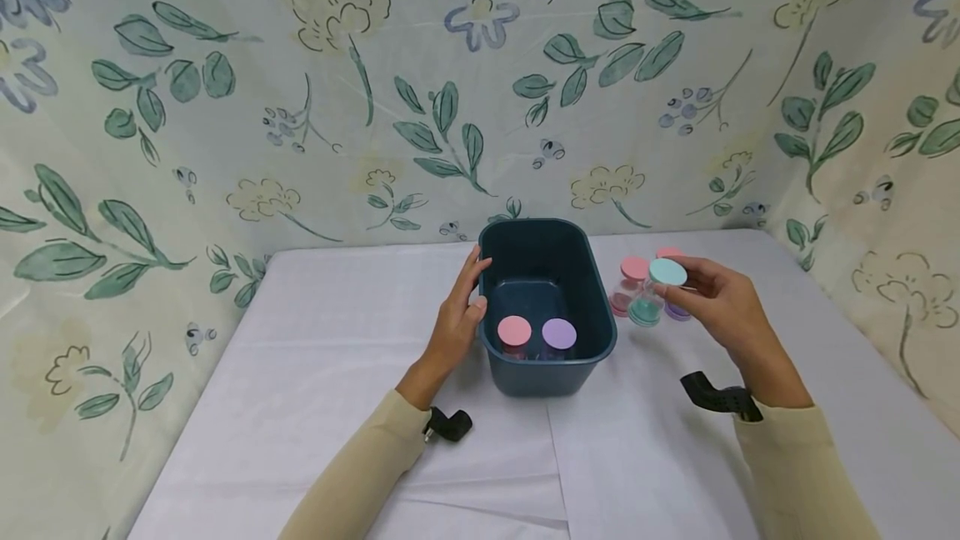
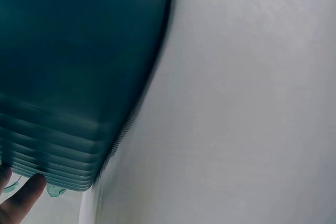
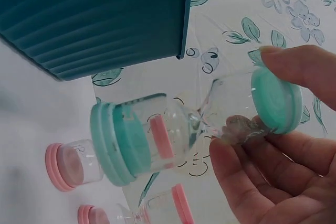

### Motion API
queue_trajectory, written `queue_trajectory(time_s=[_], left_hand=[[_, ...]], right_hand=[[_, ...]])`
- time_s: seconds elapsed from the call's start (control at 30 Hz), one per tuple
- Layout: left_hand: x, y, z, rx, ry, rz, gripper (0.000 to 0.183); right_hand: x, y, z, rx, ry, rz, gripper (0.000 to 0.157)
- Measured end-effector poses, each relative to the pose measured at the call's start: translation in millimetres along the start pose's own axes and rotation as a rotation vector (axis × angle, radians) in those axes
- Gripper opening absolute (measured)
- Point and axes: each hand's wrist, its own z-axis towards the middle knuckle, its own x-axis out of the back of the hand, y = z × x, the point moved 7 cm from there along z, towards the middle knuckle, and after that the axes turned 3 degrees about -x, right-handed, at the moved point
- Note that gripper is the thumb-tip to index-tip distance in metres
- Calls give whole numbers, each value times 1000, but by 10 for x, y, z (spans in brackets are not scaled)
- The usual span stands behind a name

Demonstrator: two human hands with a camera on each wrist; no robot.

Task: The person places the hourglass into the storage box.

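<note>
My right hand [image 1: 723, 307] pinches a teal-capped sand timer [image 1: 666, 272] between thumb and fingers, right of a dark blue bin [image 1: 546, 380]. In the right wrist view this sand timer is tilted, its clear glass narrowing at the waist. My left hand [image 1: 448, 330] rests against the bin's left side, fingers extended along the wall near the rim. Inside the bin's near end stand a pink-capped sand timer [image 1: 514, 332] and a purple-capped sand timer [image 1: 558, 333]. Behind the held one, pink sand timers [image 1: 632, 270] and a purple one [image 1: 679, 312] stand partly hidden.
A white cloth [image 1: 337, 357] covers the table under the bin. Floral fabric [image 1: 450, 107] hangs behind the table and along both sides. A black wrist mount [image 1: 722, 397] sits on the right wrist, and another black mount [image 1: 450, 425] on the left.
</note>
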Motion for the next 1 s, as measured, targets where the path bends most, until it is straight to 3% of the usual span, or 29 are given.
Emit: queue_trajectory(time_s=[0.2,0.6,0.87,1.0], left_hand=[[17,34,0,11,6,2,56],[-2,34,8,16,2,8,59],[58,380,54,26,-8,-30,54],[71,435,54,43,-10,-11,55]], right_hand=[[-23,-28,0,-5,13,35,56],[-3,-199,-59,64,62,103,49],[4,-363,-58,135,58,144,47],[10,-473,-52,169,47,164,46]])
